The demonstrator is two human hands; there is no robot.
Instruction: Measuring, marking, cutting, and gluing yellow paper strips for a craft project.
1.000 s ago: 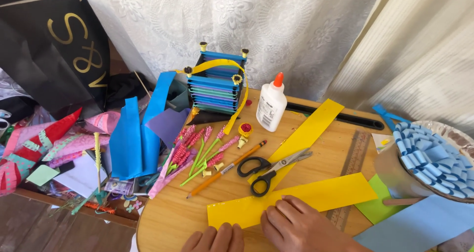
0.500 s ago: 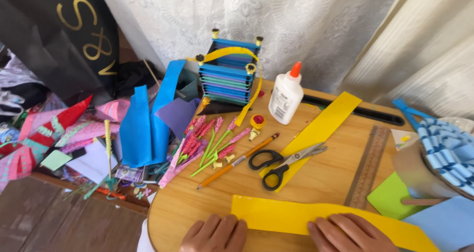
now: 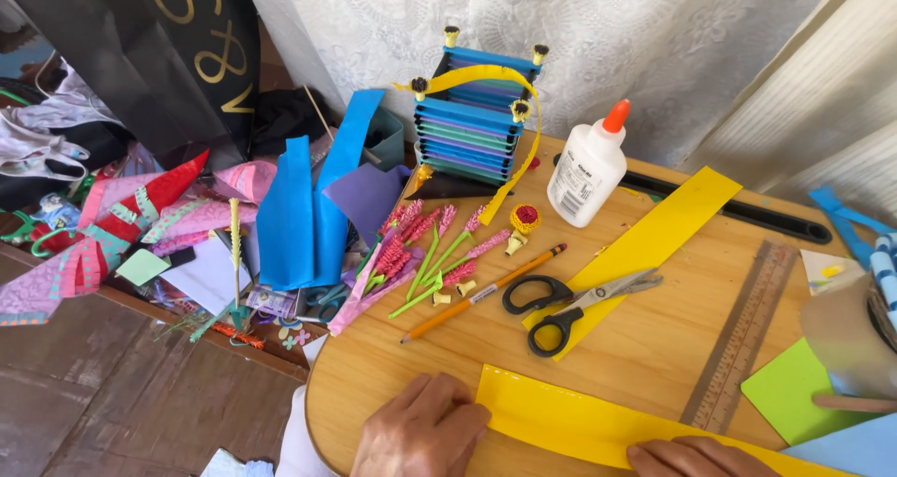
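Since the earlier frames, the yellow strip under the hands has shifted from lying nearly level to slanting down toward the right, and both hands have slid lower toward the near edge of the desk (image 3: 392,384).

Head view: the left hand (image 3: 420,432) lies flat, fingers slightly curled, pressing the left end of the near yellow foam strip (image 3: 561,419). The right hand (image 3: 696,458) rests on the strip's lower edge; it is cut off by the frame, so I cannot tell how its grip is set. Neither hand encloses anything.

Handling judgement: the strip appears light, thin and flexible, with a glossy face that may slide on wood. Hold it down flat near the ends; lift by an edge without creasing.

Count:
- Yellow strips flat on the desk: two; the second strip (image 3: 654,234) lies under the scissors (image 3: 570,304).
- Scissors: one pair, black handles.
- Pencil (image 3: 486,292): one.
- Glue bottle (image 3: 587,167): one, orange cap.
- Ruler (image 3: 743,332): one.
- Stacked paper basket (image 3: 472,122): one.
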